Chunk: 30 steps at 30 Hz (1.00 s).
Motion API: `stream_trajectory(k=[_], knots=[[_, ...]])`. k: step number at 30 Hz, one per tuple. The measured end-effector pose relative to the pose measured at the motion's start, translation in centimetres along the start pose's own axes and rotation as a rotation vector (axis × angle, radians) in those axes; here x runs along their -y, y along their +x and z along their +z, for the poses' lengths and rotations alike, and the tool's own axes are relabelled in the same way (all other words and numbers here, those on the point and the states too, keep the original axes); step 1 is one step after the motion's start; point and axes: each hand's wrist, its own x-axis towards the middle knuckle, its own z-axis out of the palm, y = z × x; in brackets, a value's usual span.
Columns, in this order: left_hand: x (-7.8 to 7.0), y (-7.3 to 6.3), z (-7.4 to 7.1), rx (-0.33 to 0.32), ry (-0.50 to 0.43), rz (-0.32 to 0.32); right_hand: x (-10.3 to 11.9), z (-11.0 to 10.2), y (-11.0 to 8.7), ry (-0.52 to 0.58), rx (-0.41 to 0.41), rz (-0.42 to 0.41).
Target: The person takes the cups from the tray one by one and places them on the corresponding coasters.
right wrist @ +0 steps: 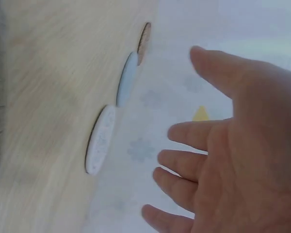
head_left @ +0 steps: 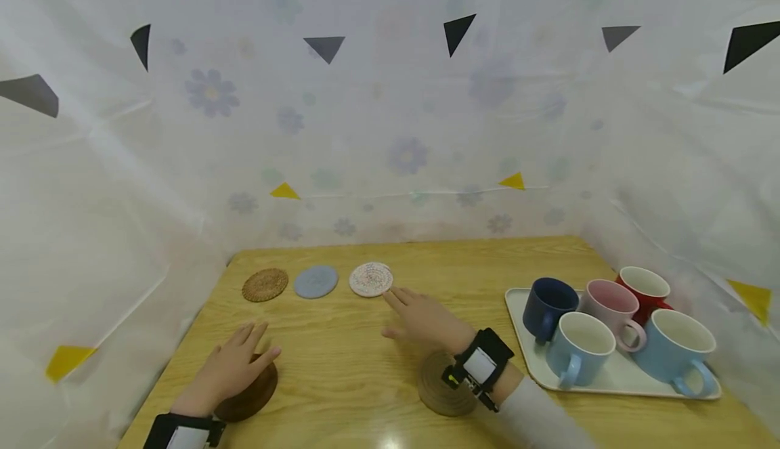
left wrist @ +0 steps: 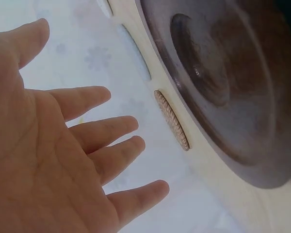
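Note:
My left hand [head_left: 227,371] hovers with spread fingers over a dark brown round wooden coaster [head_left: 252,395], which shows a recessed centre in the left wrist view. My right hand [head_left: 426,318], fingers extended and holding nothing, is above the table. Its fingertips appear near the white speckled round coaster [head_left: 371,279] in the head view; the right wrist view shows them apart. Under the right wrist lies a tan ridged round coaster [head_left: 445,388], partly covered. Left of the white coaster are a light blue round coaster [head_left: 316,281] and a brown woven coaster [head_left: 265,285].
On the right stands a white tray [head_left: 615,382] holding several mugs: a navy mug [head_left: 542,310], a pink mug [head_left: 609,303], a red mug [head_left: 647,293], a light blue mug [head_left: 579,347] and a larger light blue mug [head_left: 673,347]. Patterned white sheeting [head_left: 390,131] encloses the wooden table [head_left: 341,368].

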Motion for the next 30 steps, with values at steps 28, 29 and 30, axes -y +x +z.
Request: stream_trajectory(k=[28, 29, 30], knots=[[-0.3, -0.7, 1.3, 0.080, -0.067, -0.013, -3.0, 3.1, -11.5, 0.116, 0.163, 0.031], [-0.3, -0.7, 1.3, 0.081, -0.070, -0.015, -3.1, 3.2, -11.2, 0.110, 0.150, 0.030], [-0.3, -0.7, 1.3, 0.082, -0.072, -0.017, -3.2, 3.3, -10.8, 0.101, 0.139, 0.029]])
